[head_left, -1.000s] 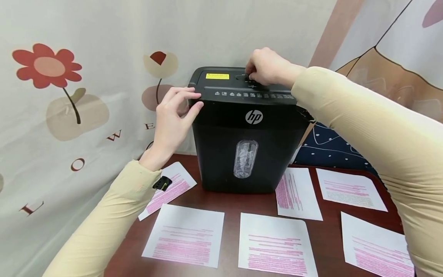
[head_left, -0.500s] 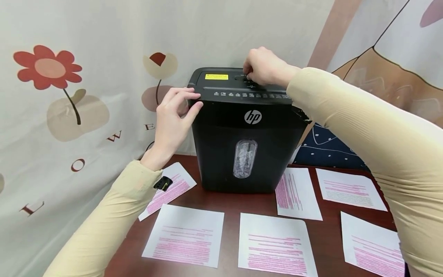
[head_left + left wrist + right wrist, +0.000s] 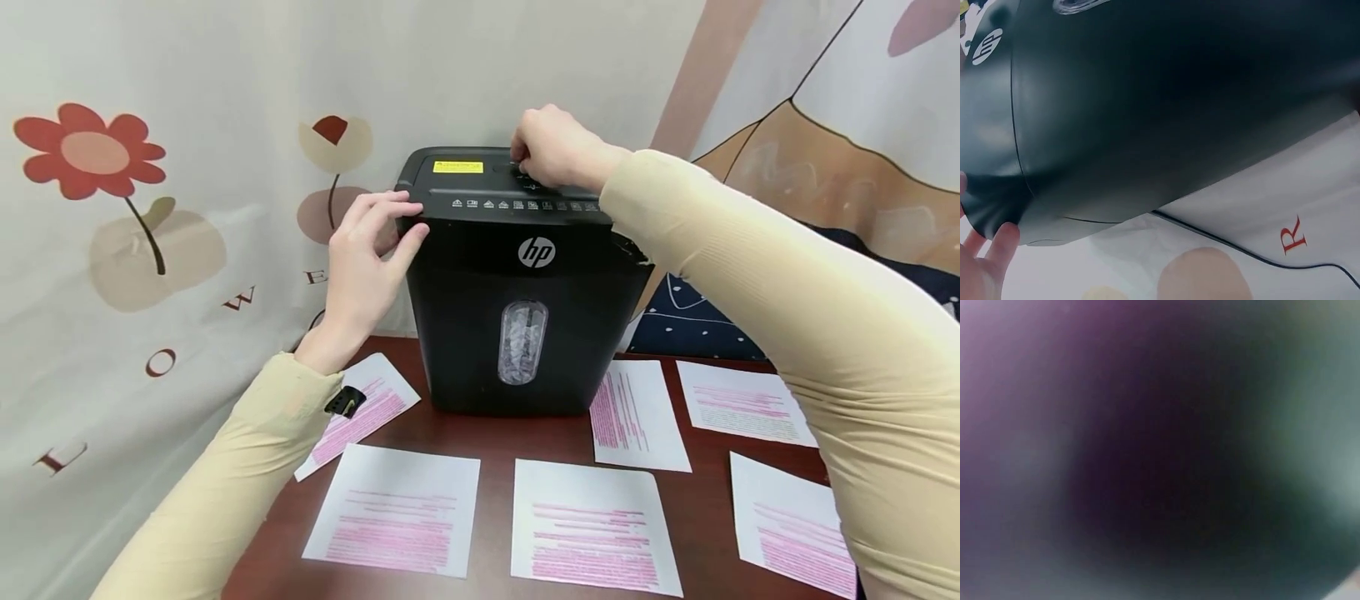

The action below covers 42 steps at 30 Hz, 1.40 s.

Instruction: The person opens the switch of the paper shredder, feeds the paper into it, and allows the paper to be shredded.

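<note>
A black paper shredder [image 3: 465, 333] with a white hp logo stands upright on the table, and shredded bits show through its clear front window [image 3: 522, 342]. My left hand [image 3: 367, 262] holds its top left front corner, with fingers on the lid's edge and the thumb on the front face. In the left wrist view, the left thumb and fingertips [image 3: 1004, 247] lie against that corner. My right hand [image 3: 558, 150] reaches onto the lid with curled fingers, pinching at the slide switch there; the switch is hidden behind it. The right wrist view is a dark blur.
Several pink-marked sheets lie around the shredder, including a sheet at front left [image 3: 393, 508], one at front centre [image 3: 596, 525] and one at right [image 3: 795, 525]. They rest on the reddish-brown table [image 3: 495, 492]. A black cord [image 3: 1241, 250] runs behind the shredder, before a patterned curtain [image 3: 225, 50].
The head view has shifted, so the shredder and both hands appear slightly further left. My left hand stays at the corner; my right hand stays on the lid, its forearm a little further left.
</note>
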Motion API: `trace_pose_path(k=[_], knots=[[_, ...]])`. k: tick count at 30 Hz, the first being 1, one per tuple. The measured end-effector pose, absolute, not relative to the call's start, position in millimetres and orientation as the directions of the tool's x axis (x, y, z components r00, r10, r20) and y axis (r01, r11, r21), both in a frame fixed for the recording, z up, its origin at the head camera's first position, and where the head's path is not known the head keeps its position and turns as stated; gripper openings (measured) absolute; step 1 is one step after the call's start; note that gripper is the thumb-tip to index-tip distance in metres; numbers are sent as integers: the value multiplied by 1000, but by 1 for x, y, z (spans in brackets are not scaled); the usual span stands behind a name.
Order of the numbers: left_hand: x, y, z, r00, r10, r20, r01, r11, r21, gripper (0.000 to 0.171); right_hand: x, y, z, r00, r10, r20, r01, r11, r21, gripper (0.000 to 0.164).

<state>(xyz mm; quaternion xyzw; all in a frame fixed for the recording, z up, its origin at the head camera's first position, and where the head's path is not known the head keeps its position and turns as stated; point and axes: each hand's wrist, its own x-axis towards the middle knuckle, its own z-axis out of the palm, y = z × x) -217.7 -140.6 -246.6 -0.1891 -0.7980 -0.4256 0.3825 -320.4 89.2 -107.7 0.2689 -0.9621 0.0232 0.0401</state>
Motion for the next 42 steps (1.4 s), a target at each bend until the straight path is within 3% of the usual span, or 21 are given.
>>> trace_pose_path(k=[7, 12, 16, 21, 28, 34, 42], knots=[[-203, -136, -272, -612, 15, 791, 634, 607, 479, 51, -296, 105, -116, -810, -573, 121, -582, 812, -50, 46], [-186, -128, -293, -549, 42, 835, 662, 631, 404, 53, -268, 132, -130, -798, -565, 209, -594, 796, -115, 52], [-173, -118, -306, -543, 122, 831, 692, 625, 361, 55, -242, 159, -145, -782, -535, 319, -599, 787, -149, 54], [-158, -108, -323, -588, 220, 778, 697, 626, 350, 60, -210, 189, -171, -753, -492, 436, -602, 784, -154, 57], [-145, -109, -343, -700, 311, 643, 648, 655, 389, 60, -170, 215, -219, -671, -471, 573, -649, 746, -147, 62], [-135, -112, -364, -793, 341, 505, 574, 695, 433, 60, -152, 225, -263, -676, -490, 550, -670, 720, -182, 68], [-128, -103, -389, -852, 359, 380, 513, 716, 474, 54, -137, 240, -323, -736, -489, 469, -632, 744, -217, 72]])
